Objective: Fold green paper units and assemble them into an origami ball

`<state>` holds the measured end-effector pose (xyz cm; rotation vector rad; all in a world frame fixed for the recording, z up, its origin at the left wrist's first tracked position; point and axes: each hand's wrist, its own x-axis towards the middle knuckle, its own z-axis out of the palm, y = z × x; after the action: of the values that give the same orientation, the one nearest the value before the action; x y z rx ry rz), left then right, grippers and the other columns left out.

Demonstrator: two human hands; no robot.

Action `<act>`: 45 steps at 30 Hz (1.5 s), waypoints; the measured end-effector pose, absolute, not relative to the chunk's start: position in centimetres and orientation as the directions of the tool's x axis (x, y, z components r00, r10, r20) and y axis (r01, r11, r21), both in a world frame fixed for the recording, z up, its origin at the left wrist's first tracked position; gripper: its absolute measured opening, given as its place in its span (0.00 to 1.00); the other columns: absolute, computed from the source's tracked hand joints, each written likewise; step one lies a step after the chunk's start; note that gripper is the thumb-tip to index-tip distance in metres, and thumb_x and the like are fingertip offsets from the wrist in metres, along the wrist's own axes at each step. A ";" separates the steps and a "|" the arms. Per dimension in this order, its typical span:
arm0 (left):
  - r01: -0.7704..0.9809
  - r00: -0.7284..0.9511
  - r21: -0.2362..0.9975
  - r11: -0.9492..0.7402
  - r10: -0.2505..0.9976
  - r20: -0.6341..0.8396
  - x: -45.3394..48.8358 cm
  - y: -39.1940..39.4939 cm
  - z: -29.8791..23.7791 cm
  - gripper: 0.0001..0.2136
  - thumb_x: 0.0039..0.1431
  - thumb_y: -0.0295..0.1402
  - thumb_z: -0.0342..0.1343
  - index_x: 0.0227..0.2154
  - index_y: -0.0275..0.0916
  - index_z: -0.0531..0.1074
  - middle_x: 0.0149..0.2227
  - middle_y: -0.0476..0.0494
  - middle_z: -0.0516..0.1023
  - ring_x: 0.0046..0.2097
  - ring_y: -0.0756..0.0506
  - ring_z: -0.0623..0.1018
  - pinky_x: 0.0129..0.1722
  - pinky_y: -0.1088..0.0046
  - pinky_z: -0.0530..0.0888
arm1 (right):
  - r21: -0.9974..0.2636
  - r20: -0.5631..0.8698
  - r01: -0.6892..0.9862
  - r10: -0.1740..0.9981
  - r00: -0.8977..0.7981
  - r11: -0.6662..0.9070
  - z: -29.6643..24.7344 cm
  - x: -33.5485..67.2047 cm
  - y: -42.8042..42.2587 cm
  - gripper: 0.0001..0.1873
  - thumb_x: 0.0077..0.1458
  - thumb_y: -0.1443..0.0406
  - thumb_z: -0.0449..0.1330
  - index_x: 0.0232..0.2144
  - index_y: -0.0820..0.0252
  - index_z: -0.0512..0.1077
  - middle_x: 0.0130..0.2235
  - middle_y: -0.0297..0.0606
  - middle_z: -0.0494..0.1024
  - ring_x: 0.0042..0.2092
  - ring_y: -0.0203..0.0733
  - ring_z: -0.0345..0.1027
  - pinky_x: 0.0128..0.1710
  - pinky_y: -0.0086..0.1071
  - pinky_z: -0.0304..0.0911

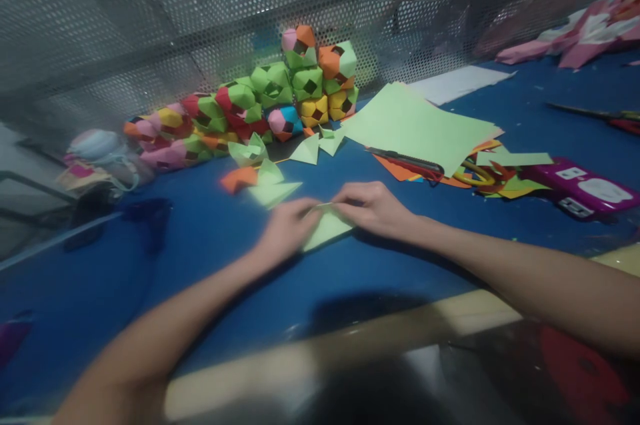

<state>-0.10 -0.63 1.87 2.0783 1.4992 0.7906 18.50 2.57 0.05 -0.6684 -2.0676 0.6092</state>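
Observation:
Between my two hands is a small folded piece of pale green paper (pixel 327 228), low over the blue tabletop. My left hand (pixel 290 225) pinches its left side and top edge. From the other side my right hand (pixel 375 208) grips the top right corner, its fingers bent and closed on the paper. The fingertips of both hands nearly meet along the top fold, and they cover parts of it. Just beyond my left hand lie folded pale green pieces (pixel 273 193) and an orange folded piece (pixel 240 178).
Stacked folded-paper cubes (pixel 273 85) stand against a perforated metal panel (pixel 225 5). Right of them lies a stack of green sheets (pixel 420 125), with a black cutter (pixel 407 161) on its front edge. Yellow-handled scissors (pixel 477 173), paper scraps and a purple case (pixel 585 188) sit farther right.

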 end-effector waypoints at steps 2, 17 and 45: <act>0.692 0.239 0.650 -0.312 0.950 0.202 -0.1 -0.6 1.9 0.10 0.55 0.29 0.52 0.34 0.36 0.78 0.32 0.45 0.81 0.31 0.49 0.76 0.33 0.74 0.71 | -0.634 0.578 0.227 0.648 -0.496 0.739 0.1 18.5 2.6 0.09 0.55 0.68 0.55 0.26 0.64 0.74 0.26 0.37 0.75 0.27 0.33 0.65 0.27 0.26 0.59; 0.663 0.234 0.682 -0.309 0.951 0.204 0.1 -0.7 1.4 0.12 0.56 0.33 0.52 0.38 0.37 0.78 0.36 0.44 0.82 0.35 0.47 0.77 0.36 0.73 0.72 | -0.311 0.666 0.349 0.465 -0.584 0.884 -0.8 18.6 3.2 0.13 0.61 0.64 0.52 0.30 0.65 0.73 0.27 0.41 0.74 0.28 0.37 0.65 0.28 0.28 0.59; 0.526 0.243 0.764 -0.373 0.927 0.285 0.1 -0.2 0.8 0.10 0.55 0.36 0.53 0.33 0.37 0.77 0.35 0.44 0.79 0.38 0.46 0.76 0.41 0.68 0.71 | -0.185 0.616 0.309 0.355 -0.703 0.933 -0.2 19.7 3.7 0.14 0.61 0.63 0.50 0.30 0.64 0.72 0.27 0.41 0.74 0.27 0.36 0.64 0.26 0.29 0.58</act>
<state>0.10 -0.22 0.85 1.9962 1.3220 0.9997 19.69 3.71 -0.24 -0.4683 -2.3994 0.0885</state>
